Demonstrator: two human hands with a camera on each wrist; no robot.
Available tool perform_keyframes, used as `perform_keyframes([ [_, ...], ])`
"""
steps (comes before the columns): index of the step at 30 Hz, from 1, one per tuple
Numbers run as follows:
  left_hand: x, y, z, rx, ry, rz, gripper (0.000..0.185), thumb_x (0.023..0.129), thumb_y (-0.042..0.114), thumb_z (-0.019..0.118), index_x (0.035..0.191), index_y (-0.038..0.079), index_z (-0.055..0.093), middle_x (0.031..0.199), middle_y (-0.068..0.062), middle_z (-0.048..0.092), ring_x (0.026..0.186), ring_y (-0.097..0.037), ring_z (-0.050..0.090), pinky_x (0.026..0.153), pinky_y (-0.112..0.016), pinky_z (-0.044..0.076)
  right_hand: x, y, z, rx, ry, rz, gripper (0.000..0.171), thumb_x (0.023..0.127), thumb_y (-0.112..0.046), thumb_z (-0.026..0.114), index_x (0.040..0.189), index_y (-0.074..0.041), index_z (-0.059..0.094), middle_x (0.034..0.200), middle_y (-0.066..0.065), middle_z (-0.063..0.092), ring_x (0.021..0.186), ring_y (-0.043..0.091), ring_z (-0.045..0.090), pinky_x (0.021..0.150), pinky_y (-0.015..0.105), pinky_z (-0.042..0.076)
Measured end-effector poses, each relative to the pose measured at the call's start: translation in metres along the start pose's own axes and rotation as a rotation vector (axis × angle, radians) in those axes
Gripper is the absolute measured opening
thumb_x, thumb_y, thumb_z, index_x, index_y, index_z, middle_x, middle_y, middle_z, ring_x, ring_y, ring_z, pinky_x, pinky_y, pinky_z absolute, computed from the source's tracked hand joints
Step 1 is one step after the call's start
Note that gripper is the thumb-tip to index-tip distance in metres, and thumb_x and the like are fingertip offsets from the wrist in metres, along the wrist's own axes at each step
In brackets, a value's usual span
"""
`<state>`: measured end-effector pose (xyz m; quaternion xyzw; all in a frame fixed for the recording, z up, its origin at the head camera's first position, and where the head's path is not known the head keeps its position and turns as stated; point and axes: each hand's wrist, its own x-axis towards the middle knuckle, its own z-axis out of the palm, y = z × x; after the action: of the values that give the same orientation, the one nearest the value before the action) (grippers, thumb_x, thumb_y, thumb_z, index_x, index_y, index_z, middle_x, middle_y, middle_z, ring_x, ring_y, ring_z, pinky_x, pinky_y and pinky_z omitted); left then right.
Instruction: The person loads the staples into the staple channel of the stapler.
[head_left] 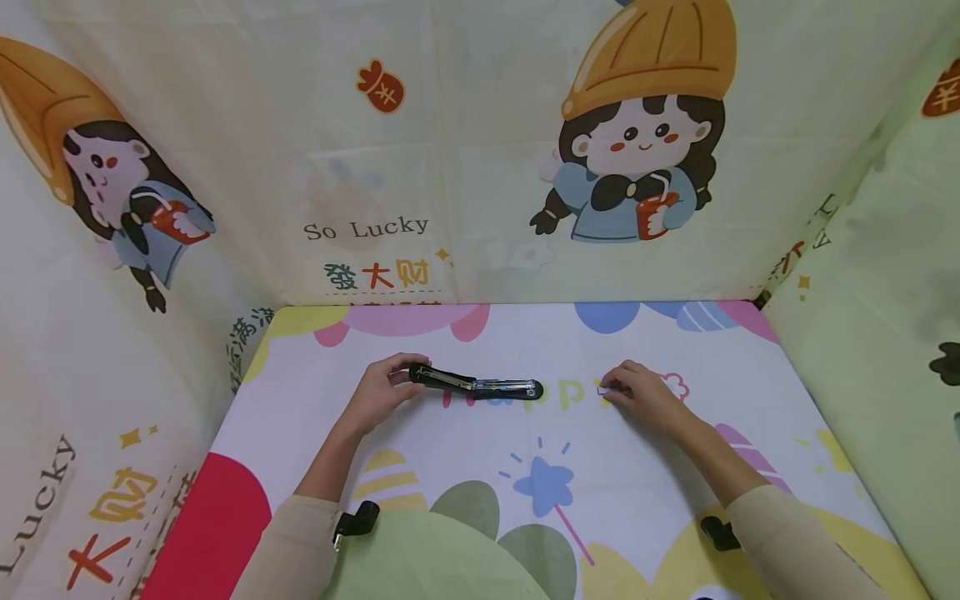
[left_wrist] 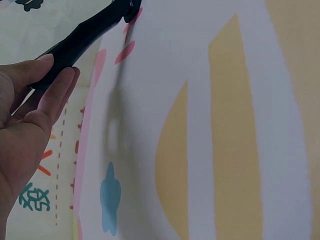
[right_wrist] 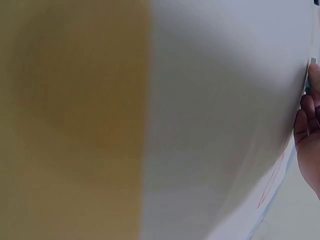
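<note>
A black stapler (head_left: 504, 389) is spread open above the white cloth, its metal channel facing up. My left hand (head_left: 380, 393) grips one end of it between thumb and fingers. In the left wrist view, the stapler (left_wrist: 82, 40) slants up from the fingertips, and its far end is cut off by the frame. To its right, my right hand (head_left: 647, 395) pinches a small, shiny strip (head_left: 602, 391) that looks like staples. Only a sliver of that strip (right_wrist: 313, 60) shows at the edge of the right wrist view; the fingers hide the rest.
A printed cloth (head_left: 480, 450) with a star wand and coloured shapes covers the table. Patterned curtains (head_left: 487, 167) stand behind it and on both sides. Black wrist straps (head_left: 358, 519) are on both forearms.
</note>
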<state>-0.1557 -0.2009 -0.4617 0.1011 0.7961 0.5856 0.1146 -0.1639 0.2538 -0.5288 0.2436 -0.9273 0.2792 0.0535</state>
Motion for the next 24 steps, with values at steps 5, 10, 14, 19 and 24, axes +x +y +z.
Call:
perform_keyframes([
  [5,-0.001,0.002,0.0,-0.01,0.004,0.003,0.042,0.08,-0.001,0.065,0.12,0.004,0.056,0.123,-0.014,0.055,0.112,-0.031,0.056,0.075,-0.019,0.051,0.003,-0.004,-0.001,-0.012,0.016,0.008,0.014,0.079,-0.018,0.07,0.093,-0.018,0.065,0.089,-0.007,0.056,0.08,0.005,0.053,0.069,0.025,0.047],
  [10,-0.001,0.002,0.0,-0.015,0.01,-0.008,0.042,0.08,0.0,0.066,0.12,0.004,0.056,0.122,-0.015,0.056,0.112,-0.03,0.057,0.076,-0.019,0.051,0.01,-0.01,-0.003,-0.004,0.04,-0.061,0.016,0.078,-0.013,0.072,0.093,-0.016,0.066,0.088,-0.005,0.058,0.08,0.006,0.054,0.068,0.024,0.047],
  [14,-0.001,0.002,-0.001,-0.013,0.007,-0.011,0.043,0.08,0.0,0.066,0.121,0.004,0.055,0.123,-0.014,0.055,0.112,-0.03,0.056,0.076,-0.019,0.051,0.017,-0.018,-0.004,0.019,0.041,-0.113,0.017,0.078,-0.011,0.071,0.094,-0.015,0.065,0.089,-0.003,0.058,0.081,0.008,0.056,0.068,0.023,0.047],
  [19,0.0,0.001,-0.001,-0.024,0.004,-0.013,0.045,0.08,0.003,0.067,0.123,0.002,0.054,0.124,-0.015,0.054,0.112,-0.031,0.056,0.075,-0.019,0.051,0.026,-0.029,-0.004,0.047,0.012,-0.107,0.016,0.08,-0.011,0.069,0.095,-0.014,0.065,0.092,-0.003,0.058,0.082,0.009,0.058,0.068,0.024,0.049],
  [24,0.0,0.001,0.0,-0.034,0.007,-0.008,0.046,0.079,0.003,0.068,0.123,0.001,0.054,0.124,-0.016,0.054,0.11,-0.032,0.056,0.075,-0.019,0.051,0.035,-0.038,-0.001,0.067,-0.017,-0.085,0.016,0.08,-0.011,0.069,0.096,-0.014,0.065,0.092,-0.003,0.059,0.081,0.009,0.06,0.068,0.025,0.051],
])
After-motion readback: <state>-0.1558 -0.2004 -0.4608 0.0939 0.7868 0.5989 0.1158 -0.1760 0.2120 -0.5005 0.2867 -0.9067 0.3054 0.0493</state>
